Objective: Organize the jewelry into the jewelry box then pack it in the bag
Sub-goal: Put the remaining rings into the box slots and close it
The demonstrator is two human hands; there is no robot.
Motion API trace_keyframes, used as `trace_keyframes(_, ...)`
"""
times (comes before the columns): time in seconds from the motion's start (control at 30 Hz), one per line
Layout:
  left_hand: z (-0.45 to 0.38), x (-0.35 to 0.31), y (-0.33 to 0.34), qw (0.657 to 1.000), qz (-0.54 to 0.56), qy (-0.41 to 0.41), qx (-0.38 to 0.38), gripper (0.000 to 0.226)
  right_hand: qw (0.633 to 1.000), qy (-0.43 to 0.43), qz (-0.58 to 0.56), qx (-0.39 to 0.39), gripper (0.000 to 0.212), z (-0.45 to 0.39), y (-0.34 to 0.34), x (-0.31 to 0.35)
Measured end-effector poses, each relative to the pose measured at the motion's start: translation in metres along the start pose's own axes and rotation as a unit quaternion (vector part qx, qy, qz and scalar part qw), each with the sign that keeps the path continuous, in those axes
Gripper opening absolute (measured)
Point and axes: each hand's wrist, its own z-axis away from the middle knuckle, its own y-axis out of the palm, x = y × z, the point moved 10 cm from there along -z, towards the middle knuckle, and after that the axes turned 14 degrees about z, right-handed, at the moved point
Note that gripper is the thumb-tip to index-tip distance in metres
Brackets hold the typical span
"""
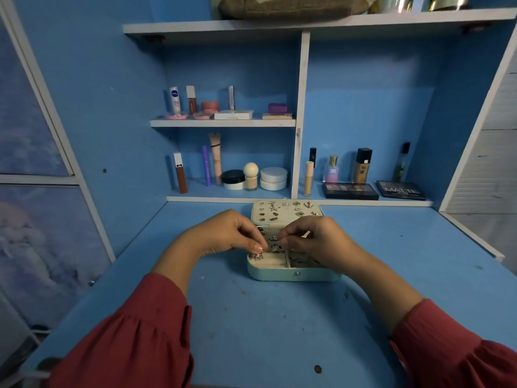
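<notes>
A pale mint jewelry box [282,274] lies open on the blue desk, its cream lid [279,211] laid back and studded with several earrings. My left hand [223,233] hovers over the box's left side and pinches a silver ring with a spiky ornament [256,255] at the front left compartment. My right hand [316,239] covers the right side, fingers curled, pinching a small piece of jewelry [274,239] near the ring rolls. More rings sit in the middle of the box, partly hidden by my fingers. A woven bag [291,7] rests on the top shelf.
Cosmetics fill the shelves behind the box: tubes, jars [273,178], a perfume bottle [332,169] and two dark palettes [349,191]. Two shiny round tins [391,4] stand on the top shelf. The blue desk [251,317] extends in front of the box.
</notes>
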Motion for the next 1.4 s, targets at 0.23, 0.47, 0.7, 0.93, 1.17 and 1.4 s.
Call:
trace_keyframes(0.23, -0.001, 0.005, -0.003, 1.0, -0.024, -0.009, -0.006, 0.01, 1.0, 0.007, -0.023, 0.015, 0.019, 0.002, 0.004, 0.002)
trace_keyframes(0.47, -0.003, 0.008, -0.006, 0.999, -0.036, -0.016, -0.014, 0.011, 0.997, 0.024, 0.039, 0.056, 0.015, 0.003, 0.015, 0.003)
trace_keyframes(0.7, -0.003, 0.01, -0.005, 0.999, -0.032, -0.017, -0.01, 0.011, 0.995, 0.033, 0.047, 0.084, 0.012, 0.006, 0.02, 0.004)
trace_keyframes(0.93, -0.004, 0.01, -0.006, 0.999, -0.032, -0.016, -0.01, 0.01, 0.995, 0.03, 0.048, 0.085, 0.01, 0.005, 0.019, 0.001)
trace_keyframes(1.17, -0.003, 0.01, -0.006, 0.999, -0.029, -0.017, -0.01, 0.01, 0.996, 0.019, 0.013, 0.09, 0.018, 0.006, 0.012, 0.005)
trace_keyframes(1.4, -0.003, 0.01, -0.005, 1.0, -0.023, -0.016, -0.01, 0.01, 0.995, 0.026, 0.037, 0.091, 0.011, 0.004, 0.019, -0.002)
